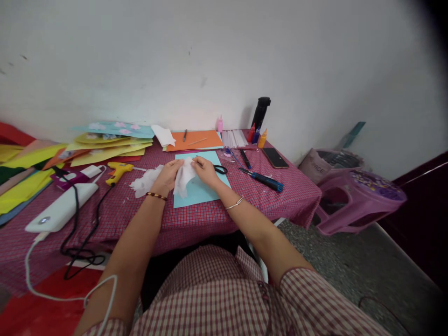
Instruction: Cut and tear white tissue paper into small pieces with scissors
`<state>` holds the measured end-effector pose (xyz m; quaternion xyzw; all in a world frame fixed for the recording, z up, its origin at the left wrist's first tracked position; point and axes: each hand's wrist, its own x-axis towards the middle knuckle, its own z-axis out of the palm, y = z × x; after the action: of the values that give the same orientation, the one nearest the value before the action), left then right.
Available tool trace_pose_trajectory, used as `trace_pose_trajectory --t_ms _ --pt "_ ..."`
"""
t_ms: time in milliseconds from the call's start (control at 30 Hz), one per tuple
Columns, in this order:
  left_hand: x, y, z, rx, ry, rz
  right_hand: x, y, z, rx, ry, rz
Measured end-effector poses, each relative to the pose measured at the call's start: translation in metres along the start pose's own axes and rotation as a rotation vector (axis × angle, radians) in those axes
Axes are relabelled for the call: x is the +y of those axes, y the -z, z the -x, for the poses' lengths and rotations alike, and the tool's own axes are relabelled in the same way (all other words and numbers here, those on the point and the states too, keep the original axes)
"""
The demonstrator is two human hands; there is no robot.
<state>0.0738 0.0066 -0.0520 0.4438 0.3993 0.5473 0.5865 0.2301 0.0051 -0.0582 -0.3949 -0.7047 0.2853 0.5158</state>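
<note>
A thin piece of white tissue paper [184, 181] hangs between my two hands, over a light blue sheet [199, 195]. My left hand [169, 174] pinches its upper left side. Closed on the upper right edge of the tissue are the fingers of my right hand [206, 171]. The black loop handles of scissors [220, 169] show just beyond the right hand; the hand hides the rest of them. Left of my left hand lies a loose heap of white tissue pieces [146, 181].
A yellow glue gun [119, 172], its black cord and a white power bank [65, 207] lie left. A blue-handled cutter [262, 178], phone [275, 157] and small paint bottles [256, 135] sit right. Behind are orange paper [206, 140] and stacked coloured sheets [115, 151].
</note>
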Motion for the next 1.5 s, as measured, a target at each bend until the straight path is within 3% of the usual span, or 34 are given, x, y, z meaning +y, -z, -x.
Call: trace_pose_trajectory --t_ms 400,700,1067,1200,1367,1500 --pt "0.004 -0.004 0.006 -0.015 0.041 -0.046 0.005 -0.002 -0.001 0.024 -0.032 -0.053" --pt "0.001 -0.001 0.003 -0.016 0.031 -0.079 0.006 0.000 -0.001 -0.022 0.148 0.016" --pt "-0.003 0.001 0.001 0.025 0.117 -0.153 -0.001 0.001 0.000 -0.050 0.077 0.039" --pt "-0.006 0.008 -0.005 0.137 0.124 -0.139 -0.001 0.002 -0.003 0.026 0.035 0.024" --pt "0.003 0.026 -0.013 0.328 0.027 -0.043 0.012 0.020 -0.011 0.286 -0.122 -0.021" --pt "0.010 0.027 -0.011 0.291 -0.038 0.047 0.021 0.041 -0.017 0.444 -0.298 -0.111"
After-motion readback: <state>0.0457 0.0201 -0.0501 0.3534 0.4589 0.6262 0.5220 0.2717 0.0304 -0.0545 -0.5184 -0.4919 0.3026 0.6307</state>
